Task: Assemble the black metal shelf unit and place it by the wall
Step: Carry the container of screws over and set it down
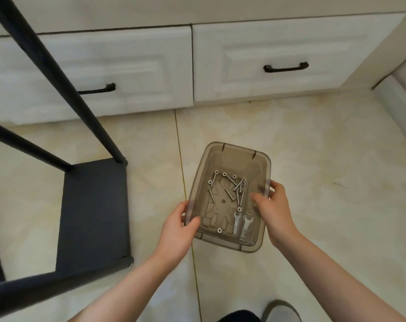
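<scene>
- Both hands grip the clear plastic bin [262, 159] by its sides: left hand [176, 228] and right hand [275, 208], fingers curled over the rim, keeping the bolts [230, 189] and wrenches [241, 223] level.
- The black shelf frame [92, 210] stands on the floor at left, near the white drawers [278, 47].

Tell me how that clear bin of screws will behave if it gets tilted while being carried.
The loose screws and wrenches would likely slide and rattle toward the low side. The bin looks like thin plastic, probably light and slightly flexible. Both the left hand and right hand grip its rims, which should steady it.
</scene>
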The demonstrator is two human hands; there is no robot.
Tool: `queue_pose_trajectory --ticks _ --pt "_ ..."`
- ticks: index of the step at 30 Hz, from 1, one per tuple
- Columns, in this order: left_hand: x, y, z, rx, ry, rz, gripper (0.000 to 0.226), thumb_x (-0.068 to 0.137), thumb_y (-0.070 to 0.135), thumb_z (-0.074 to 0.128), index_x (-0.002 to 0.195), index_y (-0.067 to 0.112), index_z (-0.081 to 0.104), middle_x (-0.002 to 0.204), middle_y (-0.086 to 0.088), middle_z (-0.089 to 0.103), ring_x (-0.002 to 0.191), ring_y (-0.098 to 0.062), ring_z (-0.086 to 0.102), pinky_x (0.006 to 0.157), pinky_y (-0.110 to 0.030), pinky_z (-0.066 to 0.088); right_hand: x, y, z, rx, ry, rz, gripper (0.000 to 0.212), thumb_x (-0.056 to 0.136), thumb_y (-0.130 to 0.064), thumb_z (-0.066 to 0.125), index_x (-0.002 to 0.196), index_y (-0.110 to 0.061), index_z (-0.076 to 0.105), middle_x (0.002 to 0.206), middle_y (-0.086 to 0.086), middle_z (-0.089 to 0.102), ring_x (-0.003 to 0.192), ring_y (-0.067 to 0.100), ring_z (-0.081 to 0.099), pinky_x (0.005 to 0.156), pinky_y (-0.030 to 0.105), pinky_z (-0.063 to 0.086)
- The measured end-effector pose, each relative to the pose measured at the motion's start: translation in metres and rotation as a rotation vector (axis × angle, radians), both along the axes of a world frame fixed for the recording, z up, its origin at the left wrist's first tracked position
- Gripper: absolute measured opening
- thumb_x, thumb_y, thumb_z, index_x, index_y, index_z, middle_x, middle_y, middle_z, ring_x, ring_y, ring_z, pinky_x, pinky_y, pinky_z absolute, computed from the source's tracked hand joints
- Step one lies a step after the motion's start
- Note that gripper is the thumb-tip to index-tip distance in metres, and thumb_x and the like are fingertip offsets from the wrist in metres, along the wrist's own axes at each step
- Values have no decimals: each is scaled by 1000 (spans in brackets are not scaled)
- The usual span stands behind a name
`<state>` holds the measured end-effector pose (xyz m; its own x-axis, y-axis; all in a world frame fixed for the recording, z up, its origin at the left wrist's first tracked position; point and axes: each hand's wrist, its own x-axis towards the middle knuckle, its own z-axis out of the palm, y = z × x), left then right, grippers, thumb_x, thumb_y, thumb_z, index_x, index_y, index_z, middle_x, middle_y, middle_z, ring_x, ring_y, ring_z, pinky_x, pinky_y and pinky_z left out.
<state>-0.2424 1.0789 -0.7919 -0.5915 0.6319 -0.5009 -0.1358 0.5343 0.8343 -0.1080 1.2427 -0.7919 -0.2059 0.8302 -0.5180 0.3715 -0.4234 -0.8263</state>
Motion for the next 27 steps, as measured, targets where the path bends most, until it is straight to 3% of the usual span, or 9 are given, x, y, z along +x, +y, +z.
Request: queue_pose_trajectory --ticks 4,6,8,11,14,20,27 --pt "6 -4 13 10 -6 -66 27 102 15 55 126 26 58 112 21 66 98 14 61 86 -6 46 9 -9 6 25 -28 34 42 87 -8 62 121 -26 46 102 -11 63 91 13 67 88 43 56" --pt "7 -6 19 -12 -33 -100 24 103 18 52 125 26 60 115 14 67 106 3 62 100 -24 49 15 -16 8 17 -63 66 43 88 -9 61 125 -24 47 104 -9 63 93 14 66 92 46 54" --pt "7 -9 23 -16 -60 -119 20 104 17 50 113 30 63 114 8 69 109 -9 65 99 -32 53 20 -19 9 4 -85 89 43 90 -9 59 130 -21 46 115 1 64 100 22 66 95 51 52" --pt "6 -13 25 -13 -104 -137 22 106 18 48 110 34 62 117 6 69 110 -12 64 87 -26 55 23 -18 7 -15 -88 79 44 91 -7 57 132 -20 48 123 5 64 107 28 65 96 55 51" --pt "3 -17 21 -5 -102 -153 22 106 17 48 118 31 61 119 6 68 111 -12 64 87 -26 55 21 -18 4 -2 -101 60 37 90 -7 57 124 -22 53 114 -1 66 105 26 65 95 55 52" --pt "2 -13 16 -20 -81 -128 19 103 14 52 110 30 60 114 8 66 102 -12 66 77 -19 56 15 -18 5 -1 -136 19 28 89 -12 61 112 -27 56 106 -12 64 104 23 63 93 55 53" --pt "0 -5 23 -52 -66 -148 18 102 13 53 115 25 56 117 15 62 98 -9 65 70 -13 53 10 -15 9 16 -170 25 29 90 -7 56 107 -30 57 102 -12 64 100 24 64 91 57 53"
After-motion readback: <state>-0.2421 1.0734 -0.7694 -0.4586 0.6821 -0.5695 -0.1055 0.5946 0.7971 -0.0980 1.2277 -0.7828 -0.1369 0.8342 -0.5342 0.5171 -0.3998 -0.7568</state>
